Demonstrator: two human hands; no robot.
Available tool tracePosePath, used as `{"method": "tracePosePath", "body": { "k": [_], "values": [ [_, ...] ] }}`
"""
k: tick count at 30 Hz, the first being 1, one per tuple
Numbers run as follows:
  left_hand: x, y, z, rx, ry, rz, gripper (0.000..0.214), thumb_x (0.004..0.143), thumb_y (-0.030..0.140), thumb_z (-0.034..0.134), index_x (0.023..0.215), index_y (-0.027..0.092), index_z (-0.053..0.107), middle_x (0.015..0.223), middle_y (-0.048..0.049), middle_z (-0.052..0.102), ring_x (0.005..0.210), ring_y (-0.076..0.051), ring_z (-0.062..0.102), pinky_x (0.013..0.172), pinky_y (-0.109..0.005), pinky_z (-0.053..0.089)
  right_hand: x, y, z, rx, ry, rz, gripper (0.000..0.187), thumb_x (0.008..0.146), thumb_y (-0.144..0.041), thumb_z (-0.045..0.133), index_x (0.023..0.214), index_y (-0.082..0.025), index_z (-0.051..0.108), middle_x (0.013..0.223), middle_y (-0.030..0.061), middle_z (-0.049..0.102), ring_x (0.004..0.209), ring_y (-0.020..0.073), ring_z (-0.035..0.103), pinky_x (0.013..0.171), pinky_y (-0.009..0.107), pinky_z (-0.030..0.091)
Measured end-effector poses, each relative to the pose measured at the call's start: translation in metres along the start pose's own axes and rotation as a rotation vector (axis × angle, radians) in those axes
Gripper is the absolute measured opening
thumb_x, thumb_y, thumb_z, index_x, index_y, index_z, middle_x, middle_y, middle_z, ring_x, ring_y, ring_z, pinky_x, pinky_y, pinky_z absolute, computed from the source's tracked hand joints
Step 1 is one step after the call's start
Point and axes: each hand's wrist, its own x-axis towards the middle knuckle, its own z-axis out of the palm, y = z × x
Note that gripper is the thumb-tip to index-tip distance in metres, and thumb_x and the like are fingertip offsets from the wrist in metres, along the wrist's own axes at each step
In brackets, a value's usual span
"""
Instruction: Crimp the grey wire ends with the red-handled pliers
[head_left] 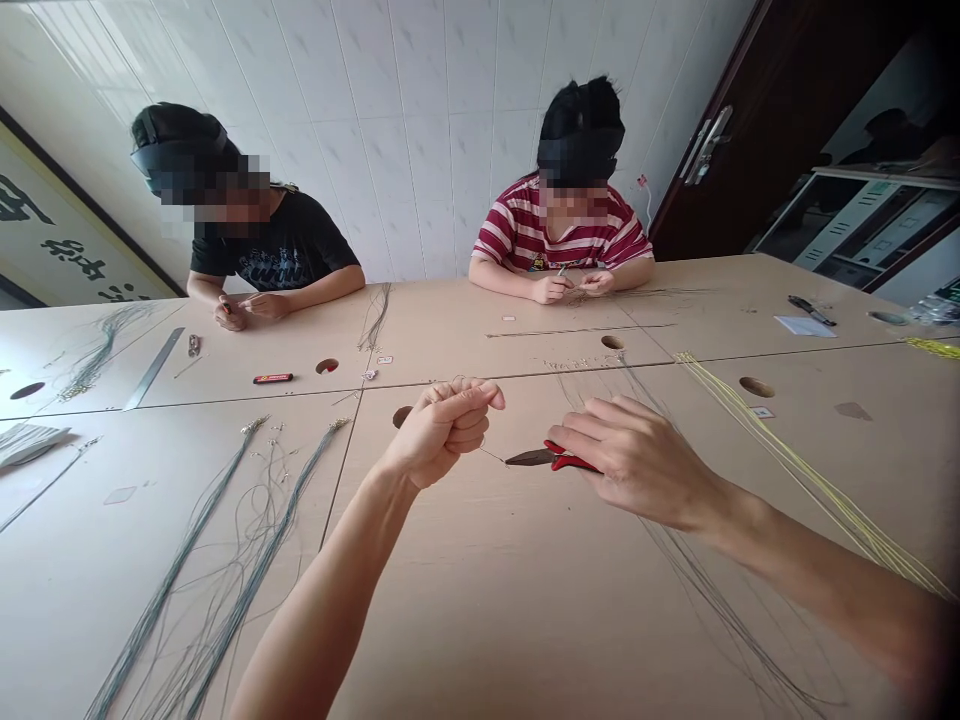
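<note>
1 pr needle-nose pliers [552, 458] met 1 thin cord [491, 455].
L hand [452, 425] was fisted on cord; R hand [637, 460] gripped pliers; 2 grey cord bundles [201, 525] lay L.

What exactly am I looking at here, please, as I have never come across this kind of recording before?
There is no machine: these are a person's bare hands, seen in one picture from a camera worn on that person's head, looking forward and down. The right hand holds red-handled pliers. The left hand is closed, and a thin strand seems to run from it towards the pliers' tip. On the table lie grey cords to the left and yellow cords to the right. Two other people sit opposite, busy with their own hands.
</note>
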Motion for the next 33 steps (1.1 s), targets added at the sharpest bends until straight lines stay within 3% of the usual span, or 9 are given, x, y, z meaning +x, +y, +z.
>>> {"method": "tracePosePath", "body": {
  "k": [8, 24, 33],
  "values": [
    [-0.001, -0.011, -0.013, 0.056, 0.059, -0.041, 0.023, 0.083, 0.032, 0.068, 0.072, 0.013, 0.064, 0.052, 0.0104, 0.012, 0.044, -0.003, 0.010, 0.040, -0.015, 0.012, 0.003, -0.003, 0.007, -0.036, 0.002, -0.074, 0.023, 0.080, 0.001, 0.052, 0.083, -0.018, 0.065, 0.070, -0.0007, 0.063, 0.066, 0.0151, 0.042, 0.062, 0.029, 0.025],
    [0.003, -0.025, -0.026, -0.022, 0.180, -0.080, 0.022, 0.073, 0.028, 0.075, 0.068, 0.012, 0.060, 0.051, 0.0117, 0.012, 0.042, -0.002, 0.009, 0.037, -0.015, 0.011, 0.000, -0.005, 0.021, -0.025, -0.040, -0.079, 0.023, 0.077, 0.002, 0.051, 0.076, -0.018, 0.063, 0.061, -0.0013, 0.054, 0.063, 0.0150, 0.037, 0.059, 0.029, 0.021],
    [-0.004, -0.022, -0.011, -0.061, 0.125, 0.053, 0.023, 0.079, 0.036, 0.071, 0.075, 0.014, 0.063, 0.055, 0.0096, 0.013, 0.043, -0.003, 0.013, 0.038, -0.014, 0.016, -0.004, -0.003, 0.022, -0.068, 0.020, -0.052, 0.025, 0.081, 0.002, 0.049, 0.082, -0.017, 0.064, 0.067, -0.0002, 0.062, 0.066, 0.0150, 0.043, 0.061, 0.029, 0.024]
  ]
}}
